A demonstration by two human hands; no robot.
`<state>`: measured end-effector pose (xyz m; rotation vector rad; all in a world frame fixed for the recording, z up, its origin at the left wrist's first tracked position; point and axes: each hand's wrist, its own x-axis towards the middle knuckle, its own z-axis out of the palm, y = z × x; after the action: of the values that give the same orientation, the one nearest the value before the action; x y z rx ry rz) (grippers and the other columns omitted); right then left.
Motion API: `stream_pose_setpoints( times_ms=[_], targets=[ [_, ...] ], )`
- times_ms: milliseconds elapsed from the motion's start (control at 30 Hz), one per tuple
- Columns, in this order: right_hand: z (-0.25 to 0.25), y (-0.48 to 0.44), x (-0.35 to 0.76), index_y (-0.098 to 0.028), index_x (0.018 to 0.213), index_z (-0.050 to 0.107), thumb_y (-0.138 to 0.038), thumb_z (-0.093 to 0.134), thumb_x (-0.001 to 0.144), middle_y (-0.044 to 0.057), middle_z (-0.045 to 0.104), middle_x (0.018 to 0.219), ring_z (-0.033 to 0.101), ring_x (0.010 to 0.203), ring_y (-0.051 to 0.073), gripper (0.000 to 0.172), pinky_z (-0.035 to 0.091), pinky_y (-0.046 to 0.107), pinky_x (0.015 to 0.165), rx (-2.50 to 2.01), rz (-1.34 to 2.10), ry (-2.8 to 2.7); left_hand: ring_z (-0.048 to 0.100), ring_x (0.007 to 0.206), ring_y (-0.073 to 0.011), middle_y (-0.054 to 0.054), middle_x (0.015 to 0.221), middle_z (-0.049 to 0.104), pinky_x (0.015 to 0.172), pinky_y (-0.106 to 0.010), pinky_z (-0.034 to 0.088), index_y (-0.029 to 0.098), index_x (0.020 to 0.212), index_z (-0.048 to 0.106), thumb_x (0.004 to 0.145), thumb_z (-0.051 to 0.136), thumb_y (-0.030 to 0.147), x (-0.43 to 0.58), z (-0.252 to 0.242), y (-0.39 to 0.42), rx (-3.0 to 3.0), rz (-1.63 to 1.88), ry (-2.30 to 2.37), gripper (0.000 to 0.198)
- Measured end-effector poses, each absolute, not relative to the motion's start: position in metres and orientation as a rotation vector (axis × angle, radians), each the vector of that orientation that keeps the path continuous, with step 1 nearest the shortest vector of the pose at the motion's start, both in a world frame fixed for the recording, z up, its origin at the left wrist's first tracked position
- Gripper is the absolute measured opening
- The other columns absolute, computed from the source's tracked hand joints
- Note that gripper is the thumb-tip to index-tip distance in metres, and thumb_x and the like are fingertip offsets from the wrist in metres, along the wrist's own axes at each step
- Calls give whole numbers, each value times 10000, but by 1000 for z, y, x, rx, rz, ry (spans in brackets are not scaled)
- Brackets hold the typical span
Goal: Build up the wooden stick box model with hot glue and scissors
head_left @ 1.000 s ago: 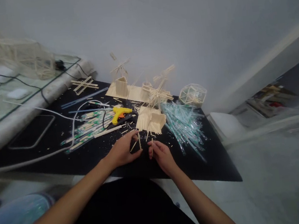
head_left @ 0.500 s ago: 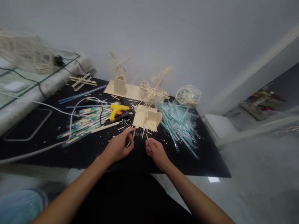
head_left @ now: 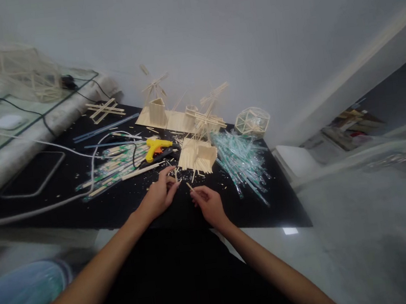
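A short stick [head_left: 189, 186] sits just below the middle of the frame, pinched near its lower end by the right hand [head_left: 211, 205], whose grip is narrow, thumb and fingertips together on the wood. Its long axis slants from lower right to upper left, so the free tip points toward the left hand [head_left: 159, 194], where a thin piece of wood [head_left: 176, 175] stands nearly upright between forefinger and thumb. That piece lies up and to the left of the right grip, near the stick's tip but apart from it. The left grip is wider, its thumb and forefinger spread to the length of the piece; whether it is one stick or several joined, I cannot tell. Just above the hands, around the centre of the frame, stands a wooden box model [head_left: 207, 156] with loose sticks at its front edge; to its left lies a yellow glue gun [head_left: 154, 149], then wrapped sticks [head_left: 116, 165]. Crumpled clear wrappers [head_left: 241, 159] spread over the right of the black bench [head_left: 280, 211]. Green print shows on the wrapping of the sticks at left, too small to read; no brand or label is legible anywhere.
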<state>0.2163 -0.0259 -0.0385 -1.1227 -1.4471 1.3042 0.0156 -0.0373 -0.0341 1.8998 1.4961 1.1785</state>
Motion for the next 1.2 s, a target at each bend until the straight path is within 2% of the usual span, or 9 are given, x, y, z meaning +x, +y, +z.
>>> stream_pose_setpoints(
  times_ms=[133, 267, 400, 567, 800, 900, 1000, 1100, 1200],
  targets=[
    [-38, -31, 217, -185, 1000, 768, -322, 669, 886, 59, 766, 864, 714, 748, 203, 204, 579, 316, 679, -1149, 1183, -1494, 731, 884, -210, -62, 942, 745, 834, -344, 543, 150, 1444, 329, 998, 485, 296, 17, -31, -41, 1891, 1193, 1494, 495],
    [-37, -33, 219, -206, 1116, 762, -278, 603, 952, 75, 787, 1007, 735, 887, 228, 239, 574, 356, 836, -1199, 898, -1636, 724, 920, -196, -57, 958, 734, 863, -334, 549, 158, 1447, 351, 1007, 469, 278, 18, -29, -46, 1889, 1229, 1444, 472],
    [-40, -33, 219, -203, 1052, 770, -211, 599, 959, 76, 780, 992, 710, 897, 228, 195, 562, 346, 819, -1223, 619, -1797, 719, 923, -179, -47, 983, 717, 853, -309, 555, 189, 1417, 412, 1008, 481, 287, 18, -29, -50, 1875, 1289, 1438, 426],
    [-46, -31, 216, -202, 937, 781, -153, 656, 911, 92, 732, 1003, 657, 986, 245, 137, 533, 382, 904, -1243, 531, -1829, 720, 907, -181, -56, 1017, 718, 792, -284, 558, 200, 1354, 497, 1001, 490, 304, 17, -25, -50, 1822, 1303, 1490, 369],
    [-46, -32, 215, -192, 1137, 755, -167, 682, 897, 123, 675, 1137, 605, 1096, 269, 253, 485, 436, 1008, -1261, 386, -1906, 717, 831, -180, -15, 948, 741, 807, -291, 544, 224, 1387, 509, 984, 522, 338, 14, -25, -47, 1853, 1168, 1522, 419],
    [-41, -33, 213, -188, 1206, 723, -226, 655, 931, 127, 669, 1149, 606, 1099, 268, 285, 476, 440, 1014, -1206, 352, -1906, 734, 872, -193, -27, 971, 761, 836, -314, 557, 213, 1384, 499, 999, 518, 351, 14, -31, -45, 1956, 1136, 1503, 409],
    [-34, -34, 209, -205, 1211, 715, -271, 626, 956, 123, 688, 1119, 627, 1070, 261, 278, 489, 428, 990, -1141, 406, -1895, 732, 896, -206, -55, 999, 761, 842, -330, 564, 210, 1222, 617, 1022, 491, 375, 15, -37, -45, 2107, 1087, 1475, 288],
    [-28, -32, 205, -211, 1097, 742, -265, 588, 975, 116, 729, 1067, 659, 1025, 250, 204, 514, 402, 947, -1065, 541, -1835, 718, 923, -216, -74, 1031, 754, 845, -338, 561, 213, 1092, 675, 1037, 467, 386, 18, -41, -48, 2207, 1032, 1427, 276],
    [-24, -31, 202, -210, 955, 740, -275, 541, 1000, 95, 755, 997, 690, 938, 226, 215, 529, 356, 877, -1045, 684, -1771, 703, 915, -218, -79, 1027, 748, 820, -341, 555, 214, 1089, 678, 1047, 454, 368, 20, -42, -50, 2293, 969, 1404, 275]
  ],
)
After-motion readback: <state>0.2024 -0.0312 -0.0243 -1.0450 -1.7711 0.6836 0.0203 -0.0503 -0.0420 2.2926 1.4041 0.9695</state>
